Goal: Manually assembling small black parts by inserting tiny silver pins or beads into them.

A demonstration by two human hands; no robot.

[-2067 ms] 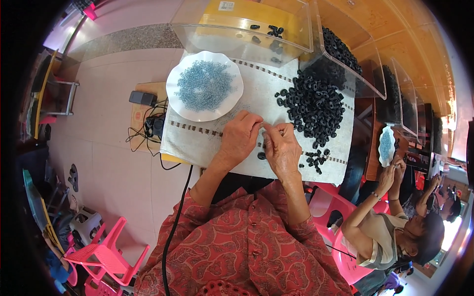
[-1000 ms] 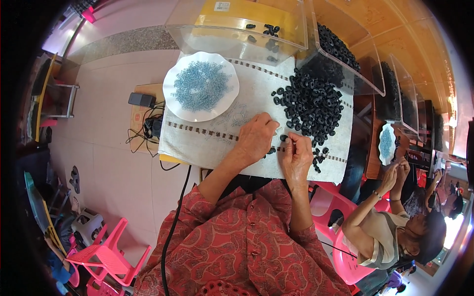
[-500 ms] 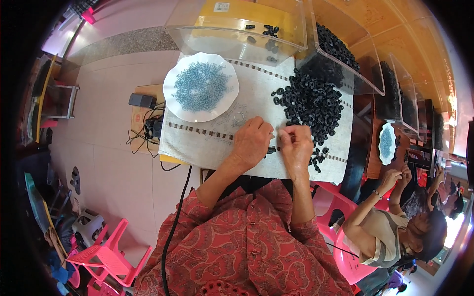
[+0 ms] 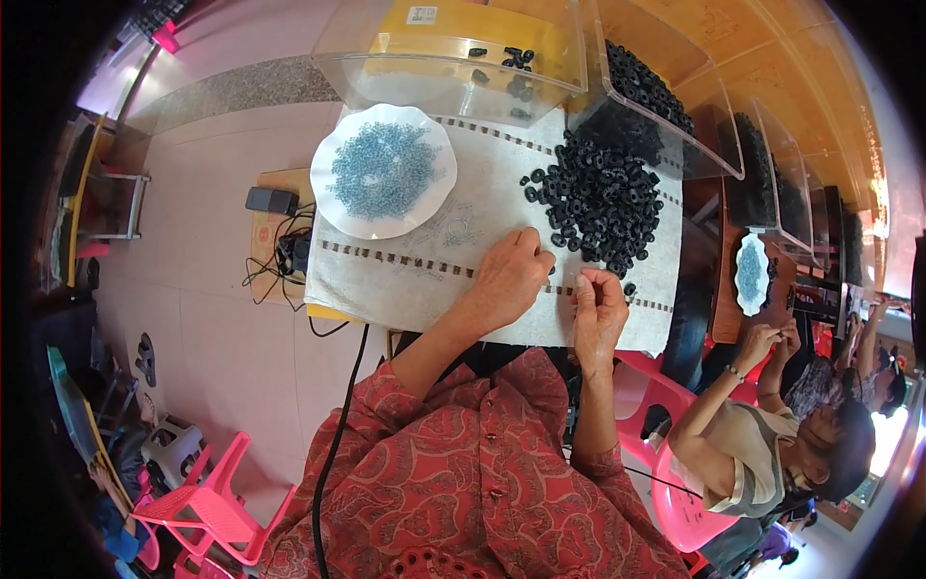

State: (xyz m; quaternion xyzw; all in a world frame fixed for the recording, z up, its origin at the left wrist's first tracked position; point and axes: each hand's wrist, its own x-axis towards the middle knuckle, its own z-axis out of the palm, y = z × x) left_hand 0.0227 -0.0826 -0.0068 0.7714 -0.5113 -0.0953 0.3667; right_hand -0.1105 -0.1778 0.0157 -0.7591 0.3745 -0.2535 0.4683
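Left hand (image 4: pixel 513 280) hovering, fingers curled; right hand (image 4: pixel 600 311) holding thumb and forefinger close, can't tell on what. Black pieces (image 4: pixel 606 205) lying heaped toward right edge of surface (image 4: pixel 386 297). Small parts: wanting light, steady fingertips.

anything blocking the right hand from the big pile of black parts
Nothing visible does: the pile of black parts begins just beyond the right hand, heaped openly on the pale cloth.
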